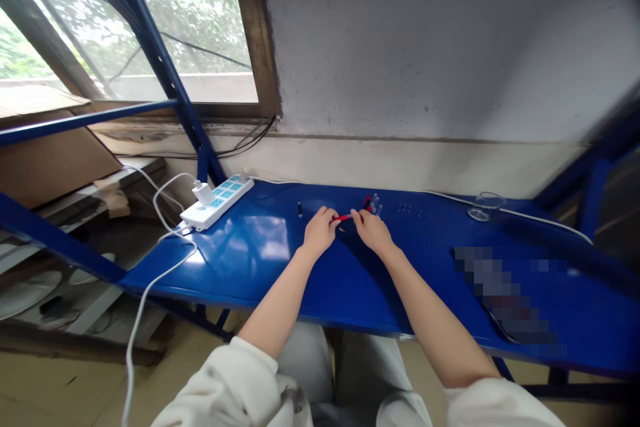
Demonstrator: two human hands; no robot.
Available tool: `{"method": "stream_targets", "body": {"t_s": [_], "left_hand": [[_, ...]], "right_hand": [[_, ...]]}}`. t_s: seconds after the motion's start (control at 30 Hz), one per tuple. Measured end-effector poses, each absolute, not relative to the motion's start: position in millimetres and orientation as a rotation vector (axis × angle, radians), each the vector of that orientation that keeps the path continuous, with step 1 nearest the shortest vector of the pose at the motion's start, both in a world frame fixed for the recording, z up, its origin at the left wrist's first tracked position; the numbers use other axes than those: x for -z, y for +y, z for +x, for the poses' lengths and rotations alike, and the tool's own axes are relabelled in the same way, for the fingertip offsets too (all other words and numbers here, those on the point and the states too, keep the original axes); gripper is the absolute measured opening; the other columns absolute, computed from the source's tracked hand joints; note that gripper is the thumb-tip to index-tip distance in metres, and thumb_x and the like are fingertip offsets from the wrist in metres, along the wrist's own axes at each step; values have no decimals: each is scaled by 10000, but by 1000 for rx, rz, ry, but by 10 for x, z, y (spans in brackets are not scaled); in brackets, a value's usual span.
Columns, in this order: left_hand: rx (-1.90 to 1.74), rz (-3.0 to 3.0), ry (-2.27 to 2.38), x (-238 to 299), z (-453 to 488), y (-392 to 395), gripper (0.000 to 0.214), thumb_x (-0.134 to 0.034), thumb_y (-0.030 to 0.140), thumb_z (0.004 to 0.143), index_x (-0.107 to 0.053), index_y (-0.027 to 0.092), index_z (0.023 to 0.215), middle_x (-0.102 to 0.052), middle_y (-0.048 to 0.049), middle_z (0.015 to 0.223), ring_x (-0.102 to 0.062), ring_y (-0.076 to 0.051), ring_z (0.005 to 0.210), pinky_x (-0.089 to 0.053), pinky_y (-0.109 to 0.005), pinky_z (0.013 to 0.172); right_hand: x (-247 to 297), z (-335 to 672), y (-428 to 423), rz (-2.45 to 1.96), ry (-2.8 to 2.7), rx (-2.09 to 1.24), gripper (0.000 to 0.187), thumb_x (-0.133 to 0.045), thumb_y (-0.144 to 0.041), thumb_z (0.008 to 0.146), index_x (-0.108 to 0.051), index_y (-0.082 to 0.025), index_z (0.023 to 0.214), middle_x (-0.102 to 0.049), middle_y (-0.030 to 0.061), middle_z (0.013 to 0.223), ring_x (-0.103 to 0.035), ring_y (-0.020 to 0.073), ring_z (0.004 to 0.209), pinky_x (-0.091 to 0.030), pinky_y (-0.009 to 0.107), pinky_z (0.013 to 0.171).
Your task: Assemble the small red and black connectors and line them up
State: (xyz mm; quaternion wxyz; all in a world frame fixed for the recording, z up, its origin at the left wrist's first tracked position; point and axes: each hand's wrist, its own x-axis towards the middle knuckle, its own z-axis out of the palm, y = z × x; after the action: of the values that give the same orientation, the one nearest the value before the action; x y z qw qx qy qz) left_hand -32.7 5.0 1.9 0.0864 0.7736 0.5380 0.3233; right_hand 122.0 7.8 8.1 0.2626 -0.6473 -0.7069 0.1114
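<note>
A slim red pen spans the gap between my two hands over the blue table. My left hand is closed on its left end, with the fingers pinched. On the other end, the fingertips of my right hand are closed too. Just behind my right hand stand red pen parts and clear tube-like pieces, partly hidden by the hand. A small dark cap-like piece stands upright to the left of my left hand.
A white power strip with a plug and cable lies at the table's left. Tiny clear pieces and a clear round container are to the right. A blurred-out dark object lies front right. Blue frame posts rise at the sides.
</note>
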Motion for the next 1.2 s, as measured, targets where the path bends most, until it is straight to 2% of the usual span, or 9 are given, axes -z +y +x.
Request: {"method": "stream_targets", "body": {"t_s": [0.1,0.23,0.43,0.57,0.7,0.83,0.93,1.1,1.2], "left_hand": [[-1182,2296,1378,-73,-271,5,161,-394,260,855,-537,205,904,-512,-24,905,-529,-97,716,-426,-215,666],[-1360,2220,1215,-113,-218,-36,185,-365,293,868,-510,187,908,-515,-30,913,-516,-91,700,-431,-208,664],[-1416,2146,1234,-109,-187,-56,211,-298,298,888,-473,181,900,-517,-27,839,-503,-96,655,-413,-224,649],[-1473,2092,1304,-136,-180,-82,290,-259,325,895,-478,175,780,-509,-22,728,-492,-111,654,-390,-236,657],[-1465,1861,1241,-155,-187,-87,397,-266,413,880,-426,171,608,-439,14,546,-445,-90,507,-364,-217,544],[-1453,1612,1147,-132,-201,-32,459,-313,488,843,-414,160,539,-429,29,476,-408,-63,416,-335,-202,470],[-1425,1461,1043,-124,-202,18,437,-369,513,811,-485,146,604,-499,20,527,-411,-47,386,-321,-194,426],[-1261,1363,797,-158,-198,26,387,-565,460,712,-568,148,941,-610,-29,750,-489,-51,432,-324,-183,396],[-1260,1307,774,-152,-205,32,408,-584,451,695,-574,140,960,-620,-43,773,-494,-48,436,-329,-182,397]], "right_hand": [[-123,1187,48,-1576,-1829,-453,497,-184,-521,866,-475,-184,645,-559,38,608,-526,144,580,-325,227,541],[-202,1158,-18,-1363,-1676,-487,505,-182,-554,851,-398,-189,578,-463,-1,524,-446,116,506,-323,227,527],[-218,1104,-74,-1223,-1615,-515,486,-204,-540,855,-360,-194,552,-400,-22,488,-392,98,465,-308,225,505],[-215,1055,-97,-1185,-1624,-500,472,-214,-533,857,-361,-197,560,-400,-22,491,-389,100,465,-305,226,502],[-236,1043,-114,-1178,-1643,-498,457,-229,-520,859,-366,-198,565,-395,-25,493,-395,100,470,-306,225,503],[-235,1068,-97,-1165,-1682,-546,418,-275,-503,854,-410,-194,606,-428,-28,519,-415,98,489,-320,219,515],[-215,1106,-70,-1166,-1678,-571,383,-309,-494,847,-442,-193,651,-446,-29,544,-421,97,501,-327,216,519],[-166,1184,-45,-1171,-1605,-577,356,-333,-493,836,-462,-192,694,-445,-34,556,-419,98,517,-344,217,532],[-130,1229,-38,-1155,-1634,-585,323,-350,-474,832,-485,-190,758,-457,-29,586,-421,101,529,-349,217,527]]}}
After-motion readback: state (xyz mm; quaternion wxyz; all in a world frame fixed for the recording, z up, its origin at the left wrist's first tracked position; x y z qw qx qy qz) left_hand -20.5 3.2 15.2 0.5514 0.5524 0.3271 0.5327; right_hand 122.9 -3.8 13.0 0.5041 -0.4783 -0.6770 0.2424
